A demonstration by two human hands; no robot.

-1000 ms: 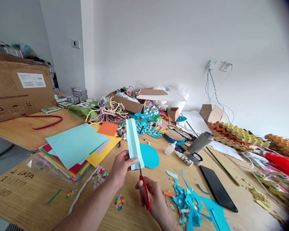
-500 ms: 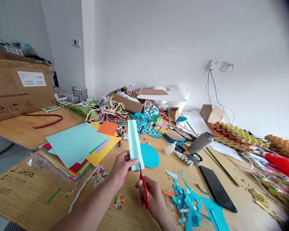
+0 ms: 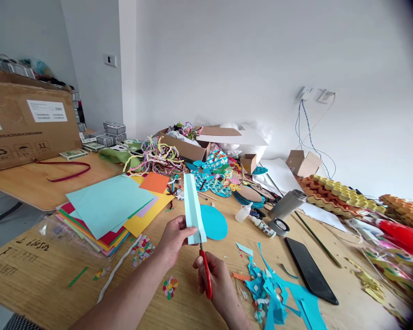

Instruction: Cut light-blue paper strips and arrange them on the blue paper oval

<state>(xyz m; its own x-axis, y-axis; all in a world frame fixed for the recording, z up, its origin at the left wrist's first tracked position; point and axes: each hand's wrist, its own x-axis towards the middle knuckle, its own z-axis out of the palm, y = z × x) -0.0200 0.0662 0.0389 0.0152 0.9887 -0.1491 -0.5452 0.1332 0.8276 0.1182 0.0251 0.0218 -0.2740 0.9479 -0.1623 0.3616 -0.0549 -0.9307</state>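
coloured paper stack (image 3: 105, 206): left of left hand | left hand (image 3: 174, 240): thumb and fingers pinching pale blue strip (image 3: 193, 206) by its lower end | red-handled scissors (image 3: 208, 286): in right hand's (image 3: 222, 280) grip, blades at strip's lower edge; hands apart | blue oval (image 3: 215, 223): beyond right hand | blue scraps (image 3: 275, 293), black phone (image 3: 311, 270): right of it
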